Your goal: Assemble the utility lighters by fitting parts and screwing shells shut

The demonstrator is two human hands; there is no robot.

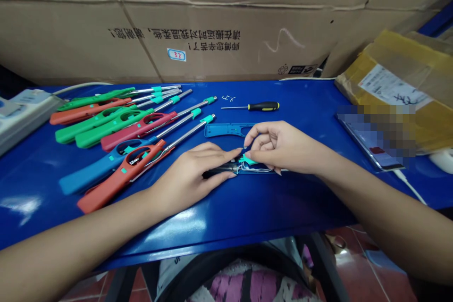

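Observation:
An opened gas lighter (pixel 231 168) lies on the blue table in front of me, with a dark inner body, white wires (pixel 260 168) and a green plastic part (pixel 250 161) exposed. Fingers and thumb of my left hand (pixel 200 165) are closed around its left end, holding it against the table. Over its middle, my right hand (pixel 274 144) has thumb and index finger pinched close to the green part; what is between them, if anything, is too small to tell. Just behind the hands lies a blue shell half (pixel 222 130), partly hidden by my right hand.
Several assembled lighters, among them a red-orange lighter (pixel 122 177), lie in a row on the left. A black and yellow screwdriver (pixel 264 106) rests behind small white pieces (pixel 228 98). A phone (pixel 371 139) and yellow-taped box (pixel 399 85) are right; a large carton (pixel 198 63) stands behind.

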